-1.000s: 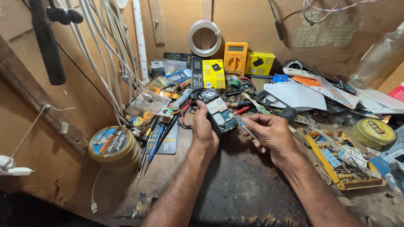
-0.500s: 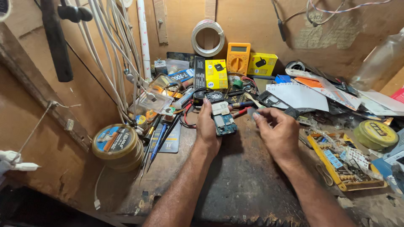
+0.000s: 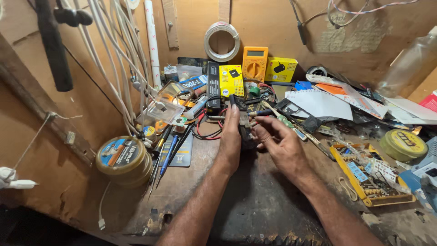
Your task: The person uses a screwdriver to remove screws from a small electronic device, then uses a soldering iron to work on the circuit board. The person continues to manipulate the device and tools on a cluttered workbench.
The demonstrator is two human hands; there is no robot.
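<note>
both hands meet at the middle of the cluttered workbench [image 3: 255,200], and between them stands a small circuit board [image 3: 244,130], turned on edge so only its thin dark side and a few parts show; held this way it seems to be gripped by its edges, keeping fingers off the components. the left hand [image 3: 230,139] lies flat against the board's 9 o'clock side, fingers straight and pressed together, acting as a backstop. the right hand [image 3: 280,141] comes in from 3 o'clock, its fingers curled and pinching the board's near edge; whether it also holds a tool cannot be told. red and black wires [image 3: 205,132] trail off toward 9 o'clock, so the board stays low, close to where they lie. around it, things sit within reach: a yellow multimeter [image 3: 255,63] at 12 o'clock against the wall, a yellow box [image 3: 231,79] just left of it, a round tin [image 3: 122,157] at 9 o'clock, a yellow parts tray [image 3: 364,175] at 4 o'clock, a blue pen [image 3: 168,155] at 8 o'clock. half a second ago the board lay face up in the left hand, its green face and pale parts plain to see, with the right hand apart from it; now it is tipped edgewise and both hands close on it.
</note>
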